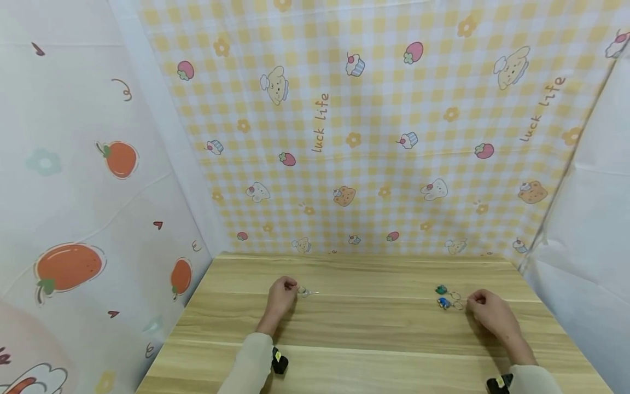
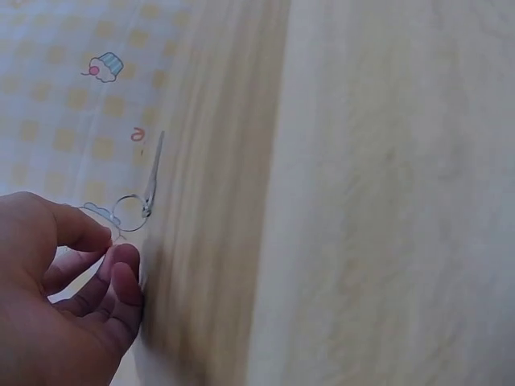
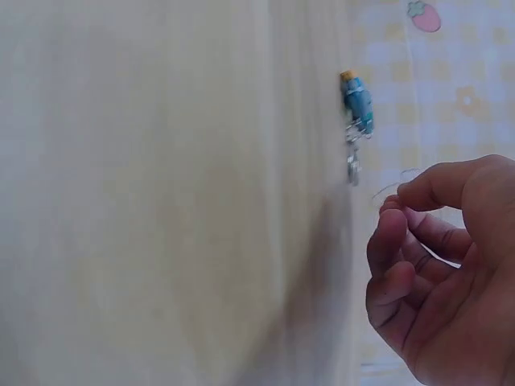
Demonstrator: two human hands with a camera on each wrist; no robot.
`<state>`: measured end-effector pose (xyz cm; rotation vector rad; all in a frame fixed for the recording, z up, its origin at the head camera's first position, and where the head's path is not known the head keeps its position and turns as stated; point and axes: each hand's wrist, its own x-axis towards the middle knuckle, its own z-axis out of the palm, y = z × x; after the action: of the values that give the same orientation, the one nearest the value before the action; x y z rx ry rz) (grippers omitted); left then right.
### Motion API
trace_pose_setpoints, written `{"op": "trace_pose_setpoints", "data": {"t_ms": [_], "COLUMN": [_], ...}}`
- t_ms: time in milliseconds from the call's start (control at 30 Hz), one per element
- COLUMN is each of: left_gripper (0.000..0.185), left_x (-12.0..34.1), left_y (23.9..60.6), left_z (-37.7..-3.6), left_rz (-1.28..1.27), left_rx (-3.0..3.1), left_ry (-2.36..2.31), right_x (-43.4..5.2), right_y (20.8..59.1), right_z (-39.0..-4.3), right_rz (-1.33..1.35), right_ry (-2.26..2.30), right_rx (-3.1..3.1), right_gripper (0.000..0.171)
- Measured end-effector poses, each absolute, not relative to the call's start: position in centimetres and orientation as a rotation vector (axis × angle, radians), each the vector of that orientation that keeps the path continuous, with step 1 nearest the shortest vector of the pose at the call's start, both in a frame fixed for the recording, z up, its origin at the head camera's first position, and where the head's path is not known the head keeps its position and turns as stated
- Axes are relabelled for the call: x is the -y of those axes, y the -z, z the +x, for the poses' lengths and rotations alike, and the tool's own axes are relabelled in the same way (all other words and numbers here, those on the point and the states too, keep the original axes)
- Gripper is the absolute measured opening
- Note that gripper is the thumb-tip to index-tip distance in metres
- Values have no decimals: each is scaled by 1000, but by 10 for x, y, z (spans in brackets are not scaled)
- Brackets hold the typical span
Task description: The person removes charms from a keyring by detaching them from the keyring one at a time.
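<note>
Keyrings are pinched at both fingertips: a clear ring (image 2: pixel 129 213) by the left hand (image 1: pixel 280 298), a ringed charm cluster (image 1: pixel 449 298) by the right hand (image 1: pixel 489 313), apparently for sorting.

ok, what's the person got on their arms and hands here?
Both hands are bare, no gloves or rings visible. Left hand and right hand come out of pale beige long sleeves. Each wrist carries a small black device, the left one with a yellow mark.
</note>
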<state>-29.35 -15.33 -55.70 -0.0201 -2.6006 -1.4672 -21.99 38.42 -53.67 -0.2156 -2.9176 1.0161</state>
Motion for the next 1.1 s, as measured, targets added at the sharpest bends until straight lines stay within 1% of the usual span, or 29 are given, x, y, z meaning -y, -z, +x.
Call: {"op": "trace_pose_setpoints", "data": {"t_ms": [167,300,400,467,600,700,833,967,1100], "left_gripper": [12,9,13,17,21,26,46,68,79], "left_x": [157,161,162,161,159,157,156,158,158], "left_y": [546,531,517,508,495,489,483,480,479], "left_z": [-294,-295,-297,-297,-299,-301,-304,-306,-308], "left_rz": [-46,-103,-187,-260,-383,-453,-516,-551,-557], "left_rx": [2606,2622,2654,2675,2708,2698,2707,2773,2834], "left_ry": [1443,1372,1308,1244,996,756,534,459,432], "right_x": [-372,-357,-345,-337,-321,-309,-299,-292,-289], "right_y": [519,505,497,491,480,473,467,464,464], "right_z": [-222,-230,-239,-245,-255,-261,-269,-276,-283], "right_rz": [-152,-50,50,117,237,333,410,433,438], "right_ry": [-1000,-934,-890,-873,-805,-670,-508,-445,-432], "right_rx": [2873,2844,2823,2810,2791,2771,2772,2815,2848], "right_gripper": [40,37,32,33,47,62,77,88,95]}}
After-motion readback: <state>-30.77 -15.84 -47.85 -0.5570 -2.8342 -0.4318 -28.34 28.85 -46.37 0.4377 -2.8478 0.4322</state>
